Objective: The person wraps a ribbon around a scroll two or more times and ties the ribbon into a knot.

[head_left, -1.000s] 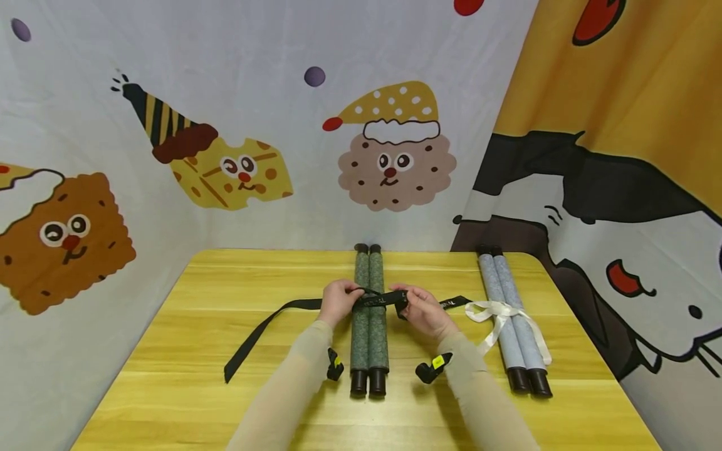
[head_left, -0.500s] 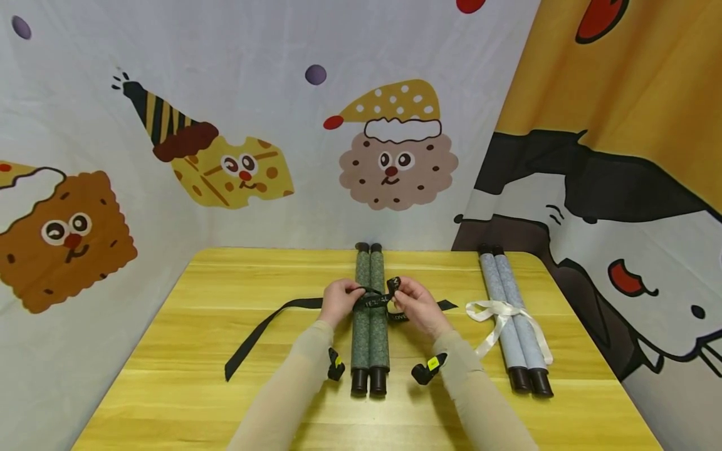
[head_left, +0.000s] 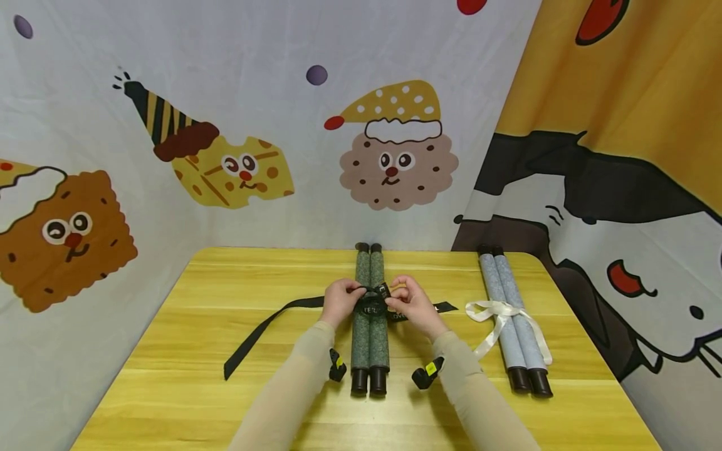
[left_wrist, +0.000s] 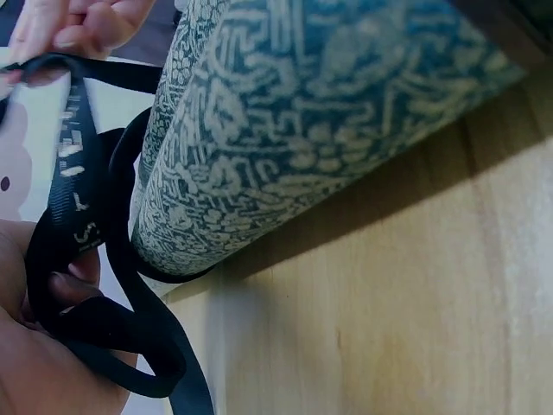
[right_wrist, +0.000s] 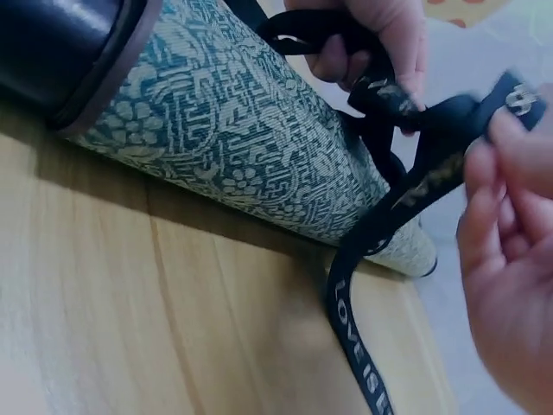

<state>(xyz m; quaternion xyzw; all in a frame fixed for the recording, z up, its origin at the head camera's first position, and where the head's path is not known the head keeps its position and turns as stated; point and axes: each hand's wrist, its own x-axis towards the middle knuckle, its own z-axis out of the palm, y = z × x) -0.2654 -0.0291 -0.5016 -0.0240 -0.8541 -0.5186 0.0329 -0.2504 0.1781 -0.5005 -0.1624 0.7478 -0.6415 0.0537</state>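
Note:
A scroll rolled from both ends (head_left: 379, 344), two green patterned rolls with dark end caps, lies lengthwise on the table between the hands. Black ribbon (right_wrist: 350, 320) with pale lettering wraps its middle. On the scroll's left side the left hand (head_left: 340, 302) pinches a loop of this ribbon; the loop shows around its fingers (left_wrist: 82, 268) in the left wrist view. The right hand (head_left: 417, 308), just right of the scroll, pinches another part of the ribbon between thumb and index finger (right_wrist: 518, 147). Loose ribbon tails trail to both sides.
To the right lies a second scroll (head_left: 510, 341), light grey-blue with dark ends, tied with a white ribbon bow (head_left: 499, 309). The wooden table (head_left: 186, 401) ends at a cartoon-printed cloth (head_left: 254, 225) behind. Each wrist carries a small black camera (head_left: 427, 374).
The right hand has drawn the ribbon back leftward from the scroll's right side and up near the knot, shifting its fingers there. The left hand keeps its pinch in place.

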